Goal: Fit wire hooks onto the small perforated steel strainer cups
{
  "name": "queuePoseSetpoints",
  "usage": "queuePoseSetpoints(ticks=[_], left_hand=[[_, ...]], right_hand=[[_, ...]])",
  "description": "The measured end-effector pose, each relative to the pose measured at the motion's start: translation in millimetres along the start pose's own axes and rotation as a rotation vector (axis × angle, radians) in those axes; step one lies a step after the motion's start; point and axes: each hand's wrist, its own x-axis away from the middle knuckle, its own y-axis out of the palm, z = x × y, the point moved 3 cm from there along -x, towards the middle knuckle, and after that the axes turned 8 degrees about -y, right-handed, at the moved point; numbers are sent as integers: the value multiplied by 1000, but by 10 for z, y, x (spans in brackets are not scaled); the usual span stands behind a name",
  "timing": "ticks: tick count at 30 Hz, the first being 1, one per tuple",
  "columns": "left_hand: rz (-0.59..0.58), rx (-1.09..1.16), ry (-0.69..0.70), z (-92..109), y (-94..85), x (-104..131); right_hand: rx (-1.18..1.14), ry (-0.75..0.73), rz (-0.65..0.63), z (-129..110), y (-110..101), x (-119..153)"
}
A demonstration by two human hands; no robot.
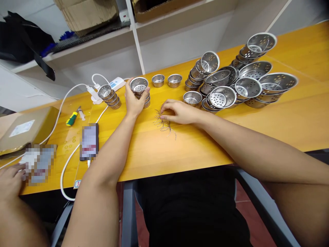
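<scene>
My left hand (pixel 134 103) is wrapped round a short stack of perforated metal strainer baskets (pixel 139 84), its thumb near the top rim. My right hand (pixel 177 111) is low over a small heap of thin curved wires (pixel 166 127). Its thumb and fingertips are curled in around one wire, partly hidden by the fingers. Two single strainer baskets (pixel 174 80) stand beyond my hands, and another basket (pixel 192 98) sits by my right wrist. Left of my left hand leans a separate stack of baskets (pixel 110 97).
Many stacked baskets (pixel 253 87) crowd the right side. On the left are a power strip (pixel 117 83), a white cable (pixel 63 173), a phone (pixel 89 141), a green-and-yellow screwdriver (pixel 72 118) and a cardboard box (pixel 28 128). Another person's hand (pixel 11 180) rests near the left edge.
</scene>
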Motion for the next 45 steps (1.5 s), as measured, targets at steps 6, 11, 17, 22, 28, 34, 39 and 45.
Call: queuePoseSetpoints(ticks=[6, 11, 17, 22, 28, 34, 39, 45], left_hand=[[-103, -9, 35, -64, 56, 7], [-89, 20, 14, -116, 35, -16], [-102, 2, 61, -68, -22, -69], [-34, -43, 35, 34, -148, -93], [61, -135, -46, -171, -256, -140], [177, -287, -45, -177, -279, -103], [38, -333, 33, 90, -105, -4], [-11, -298, -35, 257, -125, 45]], right_hand=[[-6, 12, -11, -6, -2, 2], [-4, 18, -19, -4, 5, 3], [-7, 19, -27, -2, 4, 6], [-26, 42, -39, -22, -7, 6], [-23, 52, -49, -3, 1, 4], [157, 68, 58, -114, -87, 10], [419, 224, 250, -185, -238, 53], [432, 277, 168, -141, -192, 58]])
